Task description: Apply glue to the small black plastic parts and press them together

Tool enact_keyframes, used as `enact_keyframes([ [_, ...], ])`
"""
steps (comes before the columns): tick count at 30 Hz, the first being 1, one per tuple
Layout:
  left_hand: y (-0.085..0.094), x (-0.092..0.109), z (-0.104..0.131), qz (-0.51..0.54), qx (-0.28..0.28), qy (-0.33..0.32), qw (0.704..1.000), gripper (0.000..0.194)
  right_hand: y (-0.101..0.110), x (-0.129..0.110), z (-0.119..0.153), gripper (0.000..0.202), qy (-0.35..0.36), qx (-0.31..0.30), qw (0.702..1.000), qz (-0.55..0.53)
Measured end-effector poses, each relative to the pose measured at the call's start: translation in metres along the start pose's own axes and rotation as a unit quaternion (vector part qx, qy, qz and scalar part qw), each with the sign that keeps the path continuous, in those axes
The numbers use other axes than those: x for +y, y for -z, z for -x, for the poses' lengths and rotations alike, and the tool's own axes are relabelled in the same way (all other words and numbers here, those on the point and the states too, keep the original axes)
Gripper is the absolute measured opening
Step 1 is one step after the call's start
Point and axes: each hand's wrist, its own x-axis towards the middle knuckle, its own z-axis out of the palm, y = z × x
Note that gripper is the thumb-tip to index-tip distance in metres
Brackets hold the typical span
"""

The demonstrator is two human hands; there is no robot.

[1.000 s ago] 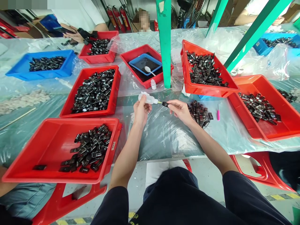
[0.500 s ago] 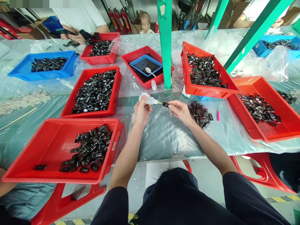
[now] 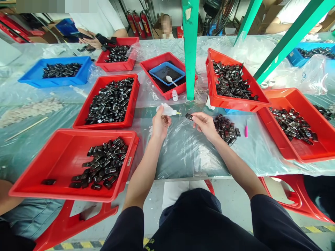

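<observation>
My left hand (image 3: 161, 123) is closed around a translucent squeeze bottle (image 3: 169, 109) with a thin yellowish needle tip that points right. Between the thumb and fingers of my right hand (image 3: 204, 123) is a small glossy black plastic part (image 3: 189, 116). A short gap separates the needle tip from this part. Just right of my right hand, a loose pile of similar black parts (image 3: 226, 129) lies on the plastic-covered table. Beyond the pile is a thin tool with a pink handle (image 3: 246, 131).
Red bins of black parts stand left (image 3: 78, 136) and right (image 3: 295, 94). A green post (image 3: 190, 52) rises ahead, beside a red bin (image 3: 149, 66) holding a blue tray (image 3: 157, 71) and white spoon (image 3: 171, 81). A small bottle (image 3: 175, 95) stands nearby. People sit around the table.
The black part in my right hand has moved slightly away from the needle tip, opening a gap. The whole view has shifted a little as my head moved.
</observation>
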Motion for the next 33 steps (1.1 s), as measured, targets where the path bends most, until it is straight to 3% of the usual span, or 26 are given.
enact_keyframes([
  [3, 0.0, 0.001, -0.001, 0.025, -0.001, 0.005, 1.0, 0.04, 0.0, 0.004, 0.0, 0.047, 0.012, -0.021, 0.999, 0.029],
  [6, 0.0, 0.001, -0.001, 0.038, -0.004, 0.007, 0.999, 0.04, -0.001, 0.008, 0.005, 0.037, 0.052, -0.076, 0.986, 0.137],
  [8, 0.0, 0.001, -0.001, 0.038, -0.005, 0.007, 0.999, 0.041, -0.003, 0.009, 0.01, 0.027, 0.062, -0.131, 0.957, 0.249],
  [11, -0.001, 0.001, 0.0, 0.036, -0.004, 0.008, 0.999, 0.041, -0.009, 0.009, 0.019, 0.017, 0.052, -0.214, 0.89, 0.398],
  [15, -0.001, 0.003, 0.001, 0.039, -0.003, 0.005, 0.999, 0.04, -0.015, 0.007, 0.024, 0.017, 0.044, -0.257, 0.832, 0.49],
  [18, -0.002, 0.005, 0.003, 0.03, 0.004, 0.01, 1.0, 0.04, -0.009, -0.003, 0.019, 0.024, 0.027, -0.23, 0.812, 0.535],
  [22, -0.004, 0.007, 0.005, 0.027, 0.005, 0.008, 1.0, 0.042, 0.019, -0.025, 0.009, 0.025, 0.018, -0.129, 0.791, 0.597],
  [25, -0.006, 0.008, 0.006, 0.031, 0.006, 0.012, 0.999, 0.041, 0.043, -0.037, 0.004, 0.017, -0.051, -0.078, 0.762, 0.64],
  [28, -0.007, 0.008, 0.006, 0.022, 0.02, 0.02, 0.999, 0.039, 0.058, -0.039, 0.003, 0.025, -0.122, -0.041, 0.738, 0.663],
  [31, -0.007, 0.007, 0.006, 0.023, 0.021, 0.019, 0.999, 0.038, 0.061, -0.034, 0.002, 0.027, -0.145, -0.02, 0.731, 0.666],
  [33, -0.006, 0.007, 0.005, 0.026, 0.016, 0.014, 0.999, 0.039, 0.059, -0.031, 0.001, 0.023, -0.132, -0.003, 0.742, 0.657],
])
